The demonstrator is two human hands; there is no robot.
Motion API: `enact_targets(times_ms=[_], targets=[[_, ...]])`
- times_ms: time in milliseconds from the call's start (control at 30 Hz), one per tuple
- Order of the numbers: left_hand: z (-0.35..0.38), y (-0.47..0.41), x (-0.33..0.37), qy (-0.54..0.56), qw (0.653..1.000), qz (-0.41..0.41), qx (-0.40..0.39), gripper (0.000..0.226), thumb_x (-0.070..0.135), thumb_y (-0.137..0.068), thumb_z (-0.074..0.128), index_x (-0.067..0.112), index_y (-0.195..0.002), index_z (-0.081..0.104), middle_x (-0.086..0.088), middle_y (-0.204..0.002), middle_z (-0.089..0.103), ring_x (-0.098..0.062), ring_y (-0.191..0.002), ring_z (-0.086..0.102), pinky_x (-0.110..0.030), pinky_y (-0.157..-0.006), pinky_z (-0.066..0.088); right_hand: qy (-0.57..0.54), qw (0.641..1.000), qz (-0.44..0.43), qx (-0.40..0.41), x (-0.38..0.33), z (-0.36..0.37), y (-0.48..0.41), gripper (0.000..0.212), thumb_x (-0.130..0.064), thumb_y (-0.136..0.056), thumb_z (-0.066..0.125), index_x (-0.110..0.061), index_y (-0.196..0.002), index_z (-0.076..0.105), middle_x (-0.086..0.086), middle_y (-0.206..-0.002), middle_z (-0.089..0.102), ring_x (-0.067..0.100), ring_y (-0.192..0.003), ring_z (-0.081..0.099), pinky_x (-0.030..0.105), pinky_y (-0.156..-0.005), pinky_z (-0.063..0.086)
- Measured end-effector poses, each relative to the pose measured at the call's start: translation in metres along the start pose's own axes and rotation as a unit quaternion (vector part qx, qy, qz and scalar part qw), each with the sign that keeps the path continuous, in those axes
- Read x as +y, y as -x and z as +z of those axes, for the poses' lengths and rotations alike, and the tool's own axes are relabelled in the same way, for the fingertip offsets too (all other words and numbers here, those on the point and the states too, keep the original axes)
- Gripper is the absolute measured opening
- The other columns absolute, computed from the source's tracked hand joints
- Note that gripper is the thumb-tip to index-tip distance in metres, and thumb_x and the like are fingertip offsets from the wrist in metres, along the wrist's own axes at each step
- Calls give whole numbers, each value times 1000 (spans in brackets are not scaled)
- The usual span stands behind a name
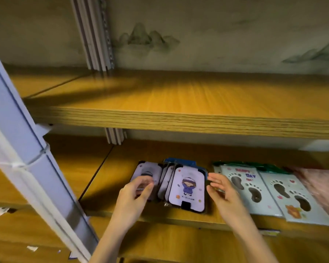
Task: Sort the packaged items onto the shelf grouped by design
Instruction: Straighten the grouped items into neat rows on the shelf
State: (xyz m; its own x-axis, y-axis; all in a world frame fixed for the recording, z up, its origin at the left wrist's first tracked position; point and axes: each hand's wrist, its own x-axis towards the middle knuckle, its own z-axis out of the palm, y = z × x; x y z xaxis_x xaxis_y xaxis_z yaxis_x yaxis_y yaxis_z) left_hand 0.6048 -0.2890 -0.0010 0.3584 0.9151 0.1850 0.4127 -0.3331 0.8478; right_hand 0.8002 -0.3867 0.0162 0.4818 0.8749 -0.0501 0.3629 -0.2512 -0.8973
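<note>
Hands low at the front edge of the lower shelf (179, 218). Left hand (136, 192) lies over the left-hand card pack (145, 172), fingers curled onto its face; whether it truly pinches the pack cannot be told, blurred. Right hand (219, 188) is flat and spread, holding nothing, palm facing left, just beside the right edge of the girl-design pack (187, 189). Between the two packs several more stand on edge, fanned. All packs lie with the long axis running front to back.

Footprint packs (270, 188) sit further right on the same shelf, apart, overlapping each other. Upper shelf (179, 118) bare.

Judgement: girl-design group is being squared up. Right hand is nearer the loose pack; pack lies directly to its left, so a sideways push closes the group.
</note>
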Motion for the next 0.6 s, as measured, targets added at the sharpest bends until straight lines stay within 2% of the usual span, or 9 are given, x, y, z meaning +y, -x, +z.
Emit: enact_targets(times_ms=[167,267,333,367,433,533,600], targets=[[12,-9,-3,9,996,13,-88,31,28,-92,48,26,-123,52,13,-117,56,-3,-110,52,-15,-90,40,-46,995,70,55,-2,15,10,47,-13,-92,50,-20,-136,38,-1,-136,48,11,-122,44,23,-97,31],[24,-16,1,10,993,21,-116,43,33,-92,46,24,-134,42,10,-135,48,-6,-126,41,-22,-104,32,-82,987,135,40,-4,23,10,54,-18,-92,51,-19,-142,31,1,-144,41,18,-132,38,33,-107,30],[31,-20,6,5,991,6,-132,50,35,-93,44,20,-139,33,5,-143,41,-9,-131,36,-19,-103,27,-111,980,165,30,-9,27,10,58,-20,-92,52,-18,-144,28,1,-147,37,19,-133,37,34,-107,32],[34,-21,8,-1,990,-7,-141,53,35,-94,42,19,-142,28,4,-146,37,-11,-134,33,-20,-105,25,-124,978,168,29,-12,29,8,59,-19,-92,53,-18,-144,27,2,-148,36,17,-131,38,32,-103,36],[40,-21,11,-30,988,-23,-152,57,40,-94,39,21,-144,19,3,-153,25,-15,-141,18,-30,-113,18,-138,976,165,17,-17,34,8,61,-17,-92,52,-17,-146,23,1,-150,33,13,-128,40,28,-98,40],[44,-19,14,-71,987,-17,-143,59,41,-93,39,23,-145,16,6,-155,15,-17,-144,4,-38,-117,8,-126,979,157,20,-15,44,8,66,-16,-91,53,-18,-147,17,1,-152,29,19,-138,31,39,-112,28],[47,-20,13,-46,987,-28,-151,59,40,-92,44,25,-144,20,9,-154,17,-17,-144,5,-43,-118,9,-137,978,154,38,-13,47,10,66,-13,-91,52,-19,-147,18,2,-151,32,20,-137,32,41,-113,29]])
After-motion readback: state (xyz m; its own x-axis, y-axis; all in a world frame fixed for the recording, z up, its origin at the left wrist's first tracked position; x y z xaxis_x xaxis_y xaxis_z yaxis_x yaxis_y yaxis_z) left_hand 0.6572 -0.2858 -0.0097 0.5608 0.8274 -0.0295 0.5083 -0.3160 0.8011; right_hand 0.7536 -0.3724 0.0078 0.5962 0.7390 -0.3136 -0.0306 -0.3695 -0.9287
